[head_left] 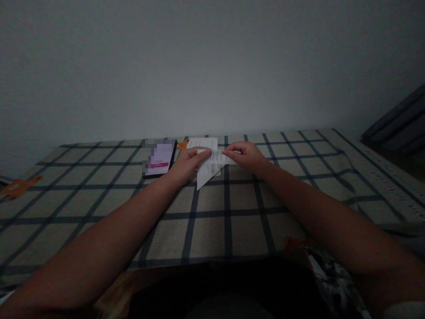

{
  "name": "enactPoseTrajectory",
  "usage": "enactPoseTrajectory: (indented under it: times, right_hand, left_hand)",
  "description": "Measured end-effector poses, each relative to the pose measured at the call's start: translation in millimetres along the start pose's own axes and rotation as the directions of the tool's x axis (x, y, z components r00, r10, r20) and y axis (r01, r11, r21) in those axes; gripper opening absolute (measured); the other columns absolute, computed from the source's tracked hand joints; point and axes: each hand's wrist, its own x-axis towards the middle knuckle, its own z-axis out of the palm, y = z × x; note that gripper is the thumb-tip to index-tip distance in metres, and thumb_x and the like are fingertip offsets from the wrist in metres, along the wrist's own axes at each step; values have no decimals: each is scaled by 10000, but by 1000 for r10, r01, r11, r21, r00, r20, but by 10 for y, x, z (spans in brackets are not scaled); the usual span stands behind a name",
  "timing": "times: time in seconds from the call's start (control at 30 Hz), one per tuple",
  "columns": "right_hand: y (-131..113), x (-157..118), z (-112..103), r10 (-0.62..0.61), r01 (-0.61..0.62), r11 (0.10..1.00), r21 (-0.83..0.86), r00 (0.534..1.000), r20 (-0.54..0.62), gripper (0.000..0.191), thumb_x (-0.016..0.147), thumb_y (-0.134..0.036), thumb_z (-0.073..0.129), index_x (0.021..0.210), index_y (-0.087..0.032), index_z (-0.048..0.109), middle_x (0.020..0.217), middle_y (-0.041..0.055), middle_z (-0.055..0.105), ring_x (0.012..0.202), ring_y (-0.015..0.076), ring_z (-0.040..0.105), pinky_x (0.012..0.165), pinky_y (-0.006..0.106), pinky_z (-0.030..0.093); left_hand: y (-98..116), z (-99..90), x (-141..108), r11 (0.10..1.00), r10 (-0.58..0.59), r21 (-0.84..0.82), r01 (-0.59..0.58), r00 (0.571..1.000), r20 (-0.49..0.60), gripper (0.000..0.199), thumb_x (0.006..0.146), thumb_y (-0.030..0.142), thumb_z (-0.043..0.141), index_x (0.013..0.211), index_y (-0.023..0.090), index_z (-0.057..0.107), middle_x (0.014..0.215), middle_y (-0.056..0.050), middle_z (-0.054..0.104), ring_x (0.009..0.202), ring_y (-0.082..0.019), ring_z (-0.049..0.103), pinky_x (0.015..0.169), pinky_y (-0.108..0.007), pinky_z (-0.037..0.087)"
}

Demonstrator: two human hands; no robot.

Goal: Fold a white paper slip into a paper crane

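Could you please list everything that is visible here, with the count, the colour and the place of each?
Folded paper: 1, white with print, between both hands
Sheet: 1, white, on the cloth, just beyond the folded paper
Phone: 1, dark with pale screen, left of the sheet
Cloth: 1, pale with dark checks, under these things
Orange figures: 2 clear, orange, at far left and beside the phone
Wall: 1, grey, behind
Dark folds: 1 group, dark, right edge
Patterned item: 1, black and white, lower right, unclear
Left hand: 1, bare, pinching the folded paper
Right hand: 1, bare, pinching its right end
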Motion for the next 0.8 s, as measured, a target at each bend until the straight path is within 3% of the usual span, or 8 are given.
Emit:
enactPoseTrajectory:
  times: [0.23,0.4,0.6,0.8]
  right_hand:
    - [-6,-2,4,54,-53,997,59,998,-31,311,869,-467,682,869,-169,773,887,75,770,809,181,652,759,326,499]
    - [-46,-10,15,23,-21,999,40,999,-44,324,879,-459,674,859,-151,771,862,76,765,780,168,649,728,305,480]
    - [-50,-32,23,-69,68,997,-40,997,-18,329,900,-447,653,838,-146,768,810,57,748,734,151,618,693,287,439]
    - [-53,-38,42,-67,67,998,-2,997,27,309,906,-437,641,868,-149,749,838,50,741,778,157,621,711,281,429]
  left_hand:
    - [-52,-25,31,999,16,-42,-18,999,-30,350,773,495,771,830,152,733,744,-53,717,641,-171,660,627,-301,514]
    - [-31,16,26,999,18,-47,-23,995,-99,415,713,528,819,854,143,749,797,-71,755,668,-176,681,640,-303,531]
    - [58,45,-27,980,23,197,-21,1000,-4,477,706,529,853,946,123,782,830,-91,782,674,-172,679,620,-280,509]
    - [91,45,-72,906,156,398,-142,988,-3,391,799,502,760,928,136,808,856,-92,801,718,-200,704,629,-289,531]
